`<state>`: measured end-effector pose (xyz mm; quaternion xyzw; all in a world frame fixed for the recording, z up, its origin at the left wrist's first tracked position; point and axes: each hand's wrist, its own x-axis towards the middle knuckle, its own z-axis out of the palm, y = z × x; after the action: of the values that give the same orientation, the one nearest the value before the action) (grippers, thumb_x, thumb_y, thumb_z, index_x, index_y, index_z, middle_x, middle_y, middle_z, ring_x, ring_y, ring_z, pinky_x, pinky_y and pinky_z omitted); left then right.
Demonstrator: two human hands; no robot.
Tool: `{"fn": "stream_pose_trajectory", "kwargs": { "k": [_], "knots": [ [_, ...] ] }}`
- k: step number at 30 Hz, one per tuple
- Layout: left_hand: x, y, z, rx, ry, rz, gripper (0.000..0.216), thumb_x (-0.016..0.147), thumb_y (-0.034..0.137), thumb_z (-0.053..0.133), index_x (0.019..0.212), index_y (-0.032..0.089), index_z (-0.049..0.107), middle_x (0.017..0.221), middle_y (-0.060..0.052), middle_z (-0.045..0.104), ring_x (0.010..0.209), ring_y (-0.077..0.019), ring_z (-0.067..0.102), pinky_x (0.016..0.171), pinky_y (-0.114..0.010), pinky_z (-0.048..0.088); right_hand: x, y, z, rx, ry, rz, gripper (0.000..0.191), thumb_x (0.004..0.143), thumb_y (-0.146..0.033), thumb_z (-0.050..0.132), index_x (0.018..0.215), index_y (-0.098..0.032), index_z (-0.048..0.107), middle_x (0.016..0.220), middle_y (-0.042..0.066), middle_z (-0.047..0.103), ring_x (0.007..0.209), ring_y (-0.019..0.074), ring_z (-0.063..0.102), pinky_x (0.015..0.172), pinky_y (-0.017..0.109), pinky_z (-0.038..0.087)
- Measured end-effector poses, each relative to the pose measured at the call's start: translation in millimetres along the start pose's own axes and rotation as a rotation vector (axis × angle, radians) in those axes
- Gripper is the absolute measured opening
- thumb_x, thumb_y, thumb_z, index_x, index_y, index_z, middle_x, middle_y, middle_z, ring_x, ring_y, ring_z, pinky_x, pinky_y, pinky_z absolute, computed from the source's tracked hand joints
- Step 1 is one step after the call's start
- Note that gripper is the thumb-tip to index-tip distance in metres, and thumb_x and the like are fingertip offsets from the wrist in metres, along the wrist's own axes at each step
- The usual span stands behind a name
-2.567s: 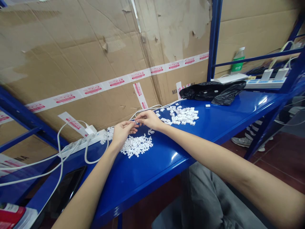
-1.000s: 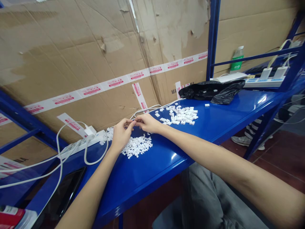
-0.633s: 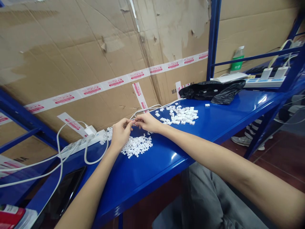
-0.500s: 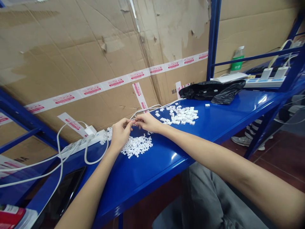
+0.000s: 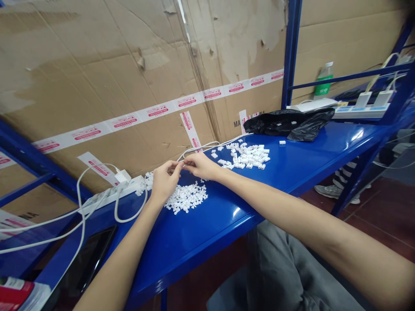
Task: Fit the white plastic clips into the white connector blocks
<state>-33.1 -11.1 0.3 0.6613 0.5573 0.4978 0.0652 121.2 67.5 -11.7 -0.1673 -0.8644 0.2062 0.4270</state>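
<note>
My left hand (image 5: 164, 180) and my right hand (image 5: 202, 166) meet fingertip to fingertip above a blue metal shelf (image 5: 207, 229). Between the fingertips they pinch a tiny white plastic part (image 5: 182, 164), mostly hidden by the fingers. Just below my hands lies a heap of small white plastic pieces (image 5: 186, 198). A second heap of white block-shaped parts (image 5: 248, 156) lies further right on the shelf.
A white power strip (image 5: 110, 194) with looping cables sits left of the hands. A dark tablet (image 5: 86, 263) lies at the near left. A black plastic bag (image 5: 290, 123) rests at the back right, with a green bottle (image 5: 322, 80) behind it. Cardboard walls the back.
My left hand has turned from palm-up to fingers curled, and both hands pinch closer together. Since half a second ago they have hardly moved.
</note>
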Motion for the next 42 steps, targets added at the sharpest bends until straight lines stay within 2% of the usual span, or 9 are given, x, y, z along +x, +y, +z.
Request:
{"fn": "stream_pose_trajectory", "kwargs": {
  "k": [6, 10, 14, 19, 22, 28, 31, 36, 42],
  "knots": [
    [2.3, -4.1, 0.9, -0.081, -0.017, -0.036, 0.028, 0.079, 0.040, 0.074, 0.092, 0.015, 0.072, 0.084, -0.009, 0.076, 0.066, -0.0184, 0.069, 0.064, -0.028, 0.054, 1.5, 2.4, 3.3, -0.107, -0.008, 0.002, 0.010, 0.090, -0.006, 0.062, 0.089, -0.011, 0.070, 0.075, 0.002, 0.067, 0.070, 0.0134, 0.057, 0.068, 0.025, 0.042],
    [7.8, -11.6, -5.4, 0.000, 0.083, -0.058, 0.026, 0.078, 0.039, 0.073, 0.089, 0.015, 0.073, 0.084, -0.009, 0.076, 0.069, -0.0187, 0.068, 0.061, -0.026, 0.051, 0.3, 6.4, 0.6, -0.206, 0.005, 0.068, 0.024, 0.088, -0.008, 0.063, 0.111, -0.010, 0.070, 0.091, 0.006, 0.070, 0.084, 0.0171, 0.063, 0.080, 0.028, 0.048],
    [14.4, -30.0, -21.6, 0.024, 0.182, -0.150, 0.031, 0.073, 0.039, 0.075, 0.089, 0.014, 0.072, 0.088, -0.011, 0.076, 0.074, -0.0200, 0.069, 0.065, -0.027, 0.053, -3.7, 13.1, -9.1, -0.348, 0.008, 0.226, 0.019, 0.089, -0.010, 0.059, 0.103, -0.011, 0.072, 0.107, 0.013, 0.070, 0.100, 0.0230, 0.064, 0.091, 0.033, 0.049],
    [17.1, -59.8, -50.6, 0.250, 0.309, -0.234, 0.025, 0.071, 0.034, 0.072, 0.087, 0.015, 0.070, 0.087, -0.010, 0.075, 0.084, -0.0244, 0.071, 0.081, -0.034, 0.056, -12.0, 15.9, -22.4, -0.542, 0.029, 0.466, 0.027, 0.091, -0.012, 0.053, 0.110, -0.012, 0.071, 0.128, 0.021, 0.062, 0.125, 0.0348, 0.054, 0.104, 0.050, 0.044],
    [15.1, -70.0, -63.4, 0.428, 0.291, -0.242, 0.024, 0.073, 0.032, 0.069, 0.091, 0.016, 0.070, 0.087, -0.009, 0.075, 0.090, -0.0276, 0.071, 0.091, -0.040, 0.054, -15.7, 20.6, -27.7, -0.613, 0.004, 0.577, 0.031, 0.092, -0.019, 0.054, 0.118, -0.009, 0.069, 0.135, 0.025, 0.057, 0.132, 0.0399, 0.048, 0.106, 0.061, 0.040],
    [13.3, -64.9, -62.3, 0.445, 0.337, -0.292, 0.028, 0.084, 0.043, 0.059, 0.087, 0.016, 0.068, 0.093, -0.013, 0.076, 0.095, -0.0289, 0.071, 0.094, -0.040, 0.052, -14.7, 41.1, -34.9, -0.642, -0.144, 0.596, 0.042, 0.099, -0.033, 0.051, 0.136, -0.015, 0.061, 0.156, 0.020, 0.044, 0.145, 0.0358, 0.038, 0.115, 0.064, 0.032],
    [13.5, -59.6, -57.6, 0.530, 0.338, -0.233, 0.034, 0.089, 0.045, 0.052, 0.090, 0.016, 0.069, 0.097, -0.015, 0.076, 0.100, -0.0309, 0.070, 0.098, -0.043, 0.049, -11.7, 46.6, -36.3, -0.649, -0.203, 0.577, 0.042, 0.103, -0.036, 0.048, 0.139, -0.017, 0.058, 0.155, 0.018, 0.046, 0.144, 0.0343, 0.041, 0.115, 0.065, 0.032],
    [11.2, -49.9, -46.6, 0.700, 0.155, 0.079, 0.038, 0.095, 0.047, 0.045, 0.092, 0.017, 0.069, 0.101, -0.014, 0.075, 0.106, -0.0326, 0.065, 0.100, -0.047, 0.044, -8.5, 42.4, -38.4, -0.693, -0.197, 0.533, 0.037, 0.099, -0.037, 0.063, 0.130, -0.017, 0.062, 0.132, 0.011, 0.062, 0.115, 0.0258, 0.064, 0.097, 0.049, 0.054],
    [10.4, -38.8, -28.8, 0.675, -0.025, 0.283, 0.035, 0.098, 0.043, 0.044, 0.095, 0.018, 0.068, 0.104, -0.012, 0.074, 0.106, -0.0309, 0.064, 0.098, -0.045, 0.044, -11.5, 32.8, -39.6, -0.780, -0.072, 0.551, 0.032, 0.098, -0.025, 0.050, 0.121, -0.015, 0.070, 0.138, 0.020, 0.058, 0.132, 0.0339, 0.050, 0.110, 0.052, 0.040]
  ]
}}
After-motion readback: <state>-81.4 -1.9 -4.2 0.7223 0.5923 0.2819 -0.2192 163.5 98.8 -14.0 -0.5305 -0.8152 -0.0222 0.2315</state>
